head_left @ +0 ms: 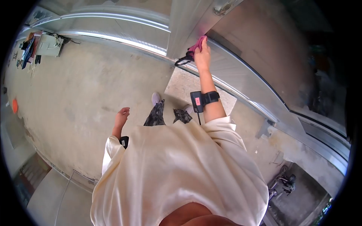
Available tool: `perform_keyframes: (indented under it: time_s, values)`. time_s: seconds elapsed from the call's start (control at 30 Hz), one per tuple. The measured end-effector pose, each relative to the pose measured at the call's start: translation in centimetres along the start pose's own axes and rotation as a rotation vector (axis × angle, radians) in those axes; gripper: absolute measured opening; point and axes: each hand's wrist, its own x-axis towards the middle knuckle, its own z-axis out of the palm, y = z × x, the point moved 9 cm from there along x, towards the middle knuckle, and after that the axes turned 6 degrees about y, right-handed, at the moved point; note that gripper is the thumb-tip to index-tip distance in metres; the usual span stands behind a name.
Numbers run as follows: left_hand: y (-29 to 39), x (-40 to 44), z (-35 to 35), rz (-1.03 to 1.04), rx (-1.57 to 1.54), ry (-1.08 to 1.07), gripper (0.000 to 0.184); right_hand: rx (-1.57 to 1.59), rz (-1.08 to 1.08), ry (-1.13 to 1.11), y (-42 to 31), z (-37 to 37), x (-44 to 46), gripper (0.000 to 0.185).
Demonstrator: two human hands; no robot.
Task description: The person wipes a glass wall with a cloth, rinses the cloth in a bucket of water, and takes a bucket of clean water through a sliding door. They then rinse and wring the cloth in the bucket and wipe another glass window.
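My right hand (pixel 202 54) is stretched forward, its fingers wrapped over a pink cloth (pixel 196 48) with a black loop hanging from it. The cloth rests against the edge of a silver metal door frame (pixel 184 32); part of it is hidden beneath my fingers. My left hand (pixel 121 115) hangs at my side over the concrete floor, holding nothing, with its fingers loosely bent and a little apart. A black device is strapped to my right forearm.
A pale stone step (pixel 184 83) lies at the door's foot, close to my shoes. Glass panels in metal frames (pixel 245 64) run along the front and right. A white box (pixel 49 45) stands far left, near an orange round object (pixel 15 106). A bicycle (pixel 283 182) is at lower right.
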Motion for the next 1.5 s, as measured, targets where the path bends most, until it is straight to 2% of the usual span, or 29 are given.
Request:
perform_keyframes:
  time_s: [0.03,0.07,0.1,0.13,0.2,0.23,0.27,0.37,0.43,0.53,0.6,0.63,0.67,0.73,0.8,0.87,0.9,0.93,1.0,1.03,1.1,1.13,1.23,1.27,1.33,1.37,1.4,1.47,1.5]
  values:
    - [0.6,0.8,0.2,0.013,-0.004,-0.007,0.028,0.276,0.094,-0.140,1.6,0.3,0.1,0.057]
    - [2.1,1.5,0.5,0.115,0.038,-0.002,0.029,0.760,0.364,-0.335,3.5,1.5,-1.4,0.053]
    - [3.9,2.2,1.1,0.216,0.078,0.005,0.029,0.993,0.506,-0.399,4.0,0.9,-3.4,0.048]
    - [6.4,2.3,2.1,0.202,-0.018,-0.065,0.031,1.227,0.645,-0.466,3.8,0.5,-5.5,0.044]
    - [12.7,1.6,4.9,0.195,-0.197,-0.247,0.038,1.401,0.761,-0.529,3.8,-0.3,-9.0,0.035]
    - [15.8,1.2,6.6,0.206,-0.282,-0.355,0.044,1.384,0.895,-0.442,5.8,0.3,-10.3,0.033]
    - [19.5,0.3,8.0,0.230,-0.349,-0.423,0.047,1.390,0.893,-0.441,6.7,0.9,-10.9,0.033]
    - [30.1,-4.2,11.3,0.354,-0.520,-0.525,0.051,1.724,1.029,-0.322,6.2,1.5,-12.2,0.032]
    - [34.7,-5.9,13.5,0.444,-0.663,-0.553,0.051,1.737,0.994,-0.337,5.2,0.9,-12.5,0.033]
    - [35.2,-4.4,16.7,0.427,-0.661,-0.463,0.046,1.727,0.898,-0.318,6.9,-1.1,-12.1,0.035]
    - [34.6,-3.6,17.5,0.405,-0.731,-0.349,0.032,1.696,0.901,-0.314,9.2,-2.7,-11.6,0.037]
    - [34.9,-3.9,17.1,0.422,-0.796,-0.297,0.026,1.538,0.874,-0.337,8.9,-4.5,-11.4,0.044]
    - [35.1,-4.2,17.0,0.422,-0.790,-0.282,0.026,1.545,0.877,-0.351,9.8,-5.0,-11.2,0.044]
    - [35.2,-5.3,17.3,0.372,-0.781,-0.314,0.023,1.416,0.766,-0.540,10.5,-5.2,-11.6,0.054]
    - [34.8,-6.5,17.5,0.298,-0.700,-0.325,0.022,1.339,0.690,-0.619,10.1,-4.5,-12.4,0.059]
    - [34.0,-7.5,19.1,0.070,-0.791,-0.445,0.023,1.117,0.546,-0.654,8.8,-3.9,-13.0,0.058]
    - [33.1,-7.1,20.2,0.000,-0.870,-0.505,0.023,1.243,0.652,-0.622,10.1,-2.3,-13.4,0.055]
    - [32.3,-6.2,20.3,0.001,-0.878,-0.493,0.023,1.241,0.648,-0.637,9.7,-2.2,-13.3,0.055]
    - [30.8,-3.9,20.3,-0.056,-0.948,-0.483,0.032,1.172,0.711,-0.535,10.2,-2.4,-12.9,0.050]
    - [30.2,-3.1,20.2,-0.055,-0.950,-0.483,0.032,1.270,0.716,-0.410,9.5,-3.1,-12.3,0.043]
    - [28.7,-1.2,18.3,-0.009,-0.596,-0.288,0.050,1.181,0.665,-0.260,8.8,-4.6,-10.8,0.040]
    - [28.8,-0.9,17.8,-0.006,-0.602,-0.292,0.050,1.126,0.642,-0.203,8.3,-5.0,-10.0,0.040]
    - [31.7,-2.2,17.3,0.171,-0.549,-0.517,0.072,1.040,0.510,-0.192,5.4,-4.5,-7.8,0.040]
    - [32.3,-2.3,16.7,0.176,-0.556,-0.510,0.072,1.037,0.488,-0.264,4.4,-3.5,-7.6,0.038]
    - [33.5,-3.4,17.2,0.094,-0.752,-0.702,0.066,1.053,0.551,-0.457,2.7,-0.9,-8.2,0.039]
    - [33.3,-2.3,17.0,0.090,-0.903,-0.689,0.053,1.049,0.553,-0.466,2.2,-0.7,-8.4,0.039]
    - [32.5,-1.0,16.7,0.094,-0.909,-0.679,0.053,0.926,0.452,-0.542,0.9,-0.5,-8.5,0.039]
    - [30.1,2.9,15.1,-0.029,-1.067,-0.471,0.043,0.806,0.338,-0.623,-0.4,-0.1,-8.9,0.040]
    - [28.4,4.8,13.3,-0.098,-1.044,-0.287,0.032,0.761,0.299,-0.633,0.0,-0.4,-9.1,0.042]
